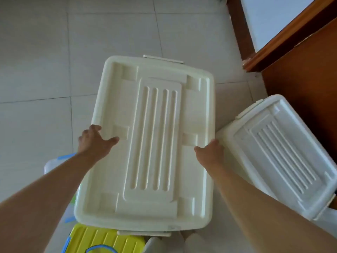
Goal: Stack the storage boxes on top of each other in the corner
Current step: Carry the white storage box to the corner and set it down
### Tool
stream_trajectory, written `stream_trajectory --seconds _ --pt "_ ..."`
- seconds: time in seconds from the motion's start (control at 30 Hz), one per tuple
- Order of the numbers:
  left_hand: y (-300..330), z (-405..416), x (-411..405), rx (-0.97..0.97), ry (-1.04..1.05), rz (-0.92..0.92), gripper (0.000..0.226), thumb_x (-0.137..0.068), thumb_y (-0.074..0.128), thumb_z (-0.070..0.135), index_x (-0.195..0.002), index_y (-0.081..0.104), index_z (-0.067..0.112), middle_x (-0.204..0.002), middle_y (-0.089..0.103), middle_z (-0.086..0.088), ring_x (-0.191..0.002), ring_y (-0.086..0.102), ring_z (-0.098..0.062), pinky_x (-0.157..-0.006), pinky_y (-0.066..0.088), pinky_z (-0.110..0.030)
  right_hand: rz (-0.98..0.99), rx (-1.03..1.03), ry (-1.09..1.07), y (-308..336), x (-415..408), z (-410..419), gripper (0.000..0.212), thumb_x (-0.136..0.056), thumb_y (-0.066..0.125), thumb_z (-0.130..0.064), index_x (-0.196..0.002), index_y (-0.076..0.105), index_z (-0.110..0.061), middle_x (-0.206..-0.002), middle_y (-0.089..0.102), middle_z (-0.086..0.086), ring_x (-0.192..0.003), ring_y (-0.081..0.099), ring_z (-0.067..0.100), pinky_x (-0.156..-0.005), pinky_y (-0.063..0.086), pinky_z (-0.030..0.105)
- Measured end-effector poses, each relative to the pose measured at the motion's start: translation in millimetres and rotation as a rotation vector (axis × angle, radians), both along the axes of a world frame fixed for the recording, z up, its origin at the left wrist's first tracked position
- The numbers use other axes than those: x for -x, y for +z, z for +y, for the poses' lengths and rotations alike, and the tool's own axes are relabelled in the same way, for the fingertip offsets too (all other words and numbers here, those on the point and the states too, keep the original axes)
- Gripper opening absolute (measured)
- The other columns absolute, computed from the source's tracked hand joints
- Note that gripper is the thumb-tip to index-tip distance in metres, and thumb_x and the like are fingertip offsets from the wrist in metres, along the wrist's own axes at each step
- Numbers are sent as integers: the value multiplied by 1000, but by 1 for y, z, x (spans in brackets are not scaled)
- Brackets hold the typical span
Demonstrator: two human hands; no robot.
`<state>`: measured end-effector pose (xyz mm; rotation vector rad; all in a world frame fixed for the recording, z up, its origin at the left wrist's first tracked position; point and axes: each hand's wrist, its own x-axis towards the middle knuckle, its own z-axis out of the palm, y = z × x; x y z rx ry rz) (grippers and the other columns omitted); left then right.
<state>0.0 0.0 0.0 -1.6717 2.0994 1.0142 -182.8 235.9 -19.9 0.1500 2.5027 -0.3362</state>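
Held box: cream storage box [153, 136], lid on, above the tiled floor [36, 70].
Left hand [94, 141]: grips its left rim.
Right hand [209, 152]: grips its right rim.
Second box: white box [284, 154] just right, beside wooden cabinet [300, 70].

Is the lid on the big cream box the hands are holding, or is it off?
On. The lid covers the whole top of the box, and the left hand and right hand grip its long edges.
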Motion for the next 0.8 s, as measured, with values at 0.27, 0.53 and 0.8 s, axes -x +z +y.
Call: stream_trajectory --seconds 0.27,0.53,0.8 --pt "-59 -13 -1 90 45 -125 85 -78 71 40 -141 26 4 -142 34 -24 -132 30 -41 -106 29 -54 -16 -58 -108 -57 15 7 76 -78 67 -31 -134 26 0 -135 36 22 -121 40 36 -96 38 38" --pt "-92 -28 -1 66 153 -82 88 -75 73 42 -136 25 1 -136 40 -27 -128 38 -41 -104 35 -49 42 -46 -237 -87 23 -2 95 -73 72 -43 -142 16 -7 -139 34 21 -125 36 37 -99 36 47" --pt "-105 -36 2 116 237 -68 84 -75 72 47 -131 34 -2 -133 45 -26 -125 42 -41 -102 37 -49 84 -41 -282 -94 31 -3 89 -70 76 -45 -132 26 -7 -131 41 22 -120 42 39 -95 39 46"
